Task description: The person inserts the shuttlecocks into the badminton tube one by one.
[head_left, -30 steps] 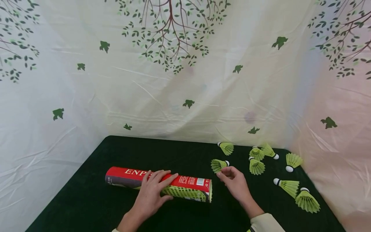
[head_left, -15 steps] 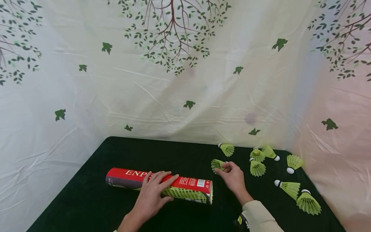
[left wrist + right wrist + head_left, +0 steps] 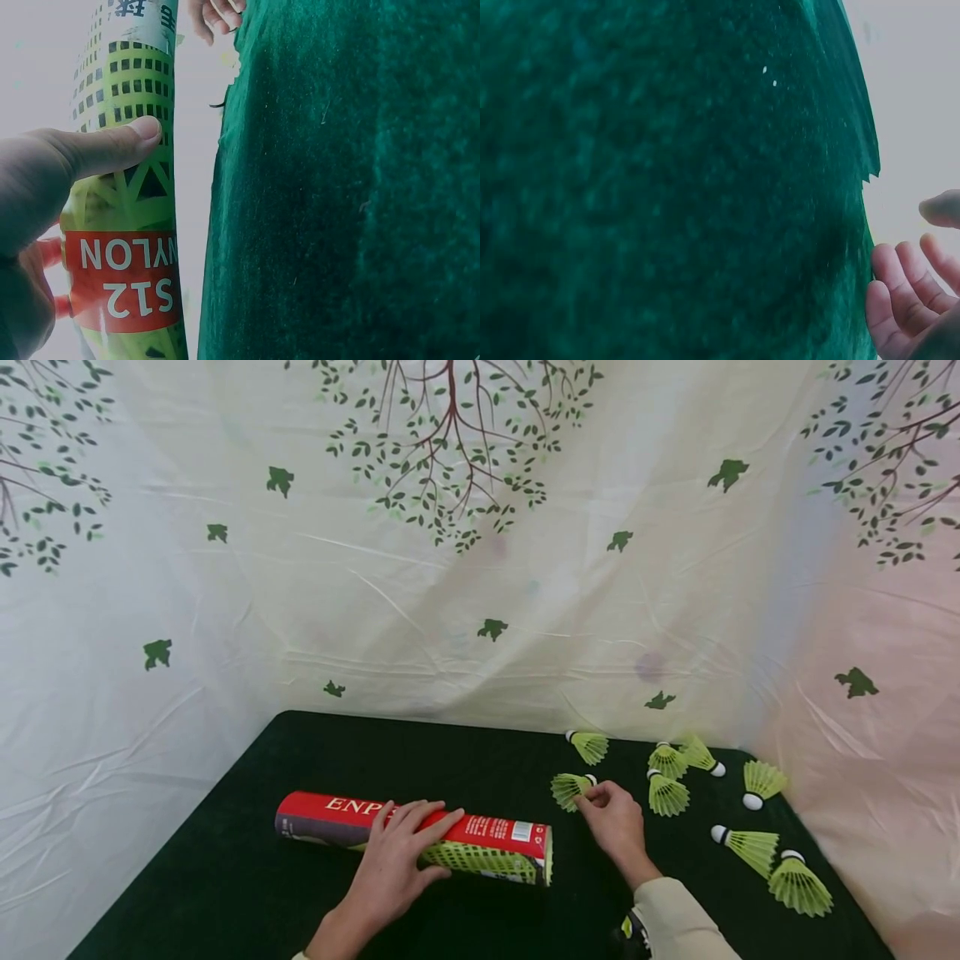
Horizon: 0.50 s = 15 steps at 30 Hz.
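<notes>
Head view: my left hand (image 3: 397,860) clamps the tube (image 3: 491,860), right hand (image 3: 617,827) at one shuttlecock (image 3: 567,790), can't tell if pinched; seven others (image 3: 801,891) left loose toward far and right edges of worktop (image 3: 420,752).

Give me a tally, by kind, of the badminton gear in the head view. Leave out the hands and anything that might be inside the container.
Yellow-green shuttlecocks: 8
Shuttlecock tube: 1
Total: 9
</notes>
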Motion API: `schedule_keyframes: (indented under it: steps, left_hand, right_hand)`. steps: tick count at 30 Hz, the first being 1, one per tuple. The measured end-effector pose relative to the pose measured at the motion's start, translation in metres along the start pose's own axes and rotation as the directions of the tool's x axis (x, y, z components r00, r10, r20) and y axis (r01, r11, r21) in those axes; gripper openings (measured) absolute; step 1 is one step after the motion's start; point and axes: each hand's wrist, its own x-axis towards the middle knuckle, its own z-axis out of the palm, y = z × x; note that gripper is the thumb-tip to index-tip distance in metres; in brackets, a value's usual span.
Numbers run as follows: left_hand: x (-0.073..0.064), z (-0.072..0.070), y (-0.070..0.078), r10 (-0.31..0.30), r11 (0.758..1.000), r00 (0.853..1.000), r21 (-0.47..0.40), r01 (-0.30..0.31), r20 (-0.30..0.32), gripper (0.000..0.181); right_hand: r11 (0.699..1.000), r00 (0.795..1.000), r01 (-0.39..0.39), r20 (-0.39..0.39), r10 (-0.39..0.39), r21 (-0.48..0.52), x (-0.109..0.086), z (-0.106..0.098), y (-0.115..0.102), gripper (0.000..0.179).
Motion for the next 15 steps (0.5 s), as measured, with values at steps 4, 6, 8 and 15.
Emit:
schedule_keyframes:
  steps: [4,6,8,15]
  left_hand:
    - [0.001,0.000,0.001,-0.004,1.000,1.000,0.005,0.004,0.004,0.090]
    - [0.001,0.000,0.001,-0.006,1.000,1.000,0.008,0.006,0.005,0.090]
    - [0.001,0.000,0.001,-0.006,1.000,1.000,0.013,0.006,0.005,0.090]
    - [0.001,0.001,0.000,-0.003,1.000,1.000,0.016,0.003,0.002,0.089]
  right_hand:
    - [1.000,1.000,-0.010,-0.006,0.010,-0.022,0.000,-0.006,0.005,0.016]
    - [1.000,1.000,-0.014,-0.004,0.014,-0.025,0.000,-0.009,0.007,0.016]
    - [1.000,1.000,-0.014,-0.004,0.014,-0.024,-0.001,-0.013,0.011,0.016]
    - [1.000,1.000,-0.002,-0.026,0.002,-0.013,-0.002,-0.025,0.025,0.013]
